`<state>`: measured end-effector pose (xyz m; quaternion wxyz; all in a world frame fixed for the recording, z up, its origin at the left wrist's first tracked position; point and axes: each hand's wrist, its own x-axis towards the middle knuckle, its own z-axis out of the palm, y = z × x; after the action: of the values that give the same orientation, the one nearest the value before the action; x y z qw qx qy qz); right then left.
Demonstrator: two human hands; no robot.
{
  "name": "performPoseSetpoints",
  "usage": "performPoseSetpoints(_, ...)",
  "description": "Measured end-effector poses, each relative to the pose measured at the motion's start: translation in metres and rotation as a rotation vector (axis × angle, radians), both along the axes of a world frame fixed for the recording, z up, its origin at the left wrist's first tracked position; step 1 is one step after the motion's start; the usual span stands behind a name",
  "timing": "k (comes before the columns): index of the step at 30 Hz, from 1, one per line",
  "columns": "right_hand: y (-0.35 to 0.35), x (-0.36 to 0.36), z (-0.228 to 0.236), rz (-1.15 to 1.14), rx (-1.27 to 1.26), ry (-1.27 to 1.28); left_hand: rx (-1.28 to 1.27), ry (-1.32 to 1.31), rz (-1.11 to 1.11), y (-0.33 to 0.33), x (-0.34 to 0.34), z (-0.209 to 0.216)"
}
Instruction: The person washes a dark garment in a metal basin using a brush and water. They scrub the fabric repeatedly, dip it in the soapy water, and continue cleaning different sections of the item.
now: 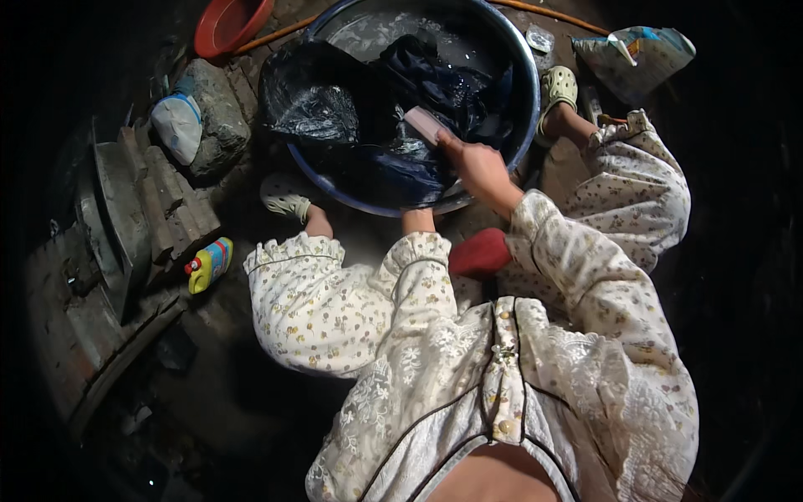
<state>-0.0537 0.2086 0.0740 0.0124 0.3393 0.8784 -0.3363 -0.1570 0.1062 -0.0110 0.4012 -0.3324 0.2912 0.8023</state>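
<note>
A large round basin (533, 100) stands in front of me with dark, wet, navy-black cloth (418, 71) heaped in it and draped over its left rim. My right hand (483, 171) is closed around one end of a pale pink rectangular block (425, 125), held low over the soaked cloth. Whether the block is a brush or a bar of soap is not clear. My left hand (418, 221) reaches in over the near rim; only the wrist shows, the fingers being hidden under the cloth.
A red bowl (227, 25) and orange hose (284, 33) lie behind the basin. At left are a stone block (216, 121), a white bag (177, 125), stacked bricks (163, 188) and a yellow bottle (209, 265). A plastic packet (640, 58) lies far right. My clog-covered feet flank the basin.
</note>
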Motion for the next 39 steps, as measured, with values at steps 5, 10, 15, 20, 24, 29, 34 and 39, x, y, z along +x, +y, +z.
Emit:
performPoseSetpoints(5, -0.044, 0.009, 0.012, 0.129, -0.127, 0.069, -0.015, -0.022, -0.017, -0.007, 0.004, -0.003)
performPoseSetpoints(10, 0.002, -0.009, 0.011, -0.154, -0.212, -0.114, -0.006, -0.049, -0.012, -0.011, 0.009, 0.0)
performPoseSetpoints(15, -0.068, 0.02, 0.033, 0.031, -0.246, 0.013, -0.01, -0.07, -0.006, -0.013, 0.012, 0.003)
performPoseSetpoints(20, -0.034, 0.0, 0.028, -0.109, -0.158, 0.048, -0.03, -0.103, 0.048, -0.021, 0.005, 0.014)
performPoseSetpoints(24, -0.068, 0.025, 0.033, -0.051, -0.133, 0.04, -0.065, -0.071, 0.065, -0.015, -0.005, 0.011)
performPoseSetpoints(29, -0.01, 0.005, -0.016, -0.226, -0.167, 0.145, 0.333, -0.019, -0.003, -0.005, 0.0, 0.043)
performPoseSetpoints(34, -0.078, 0.024, 0.009, -0.358, -0.417, 0.359, -0.057, -0.054, -0.113, 0.0, -0.02, 0.015)
performPoseSetpoints(39, -0.064, 0.013, 0.005, -0.245, -0.185, 0.068, -0.06, -0.009, -0.13, -0.014, -0.014, 0.012)
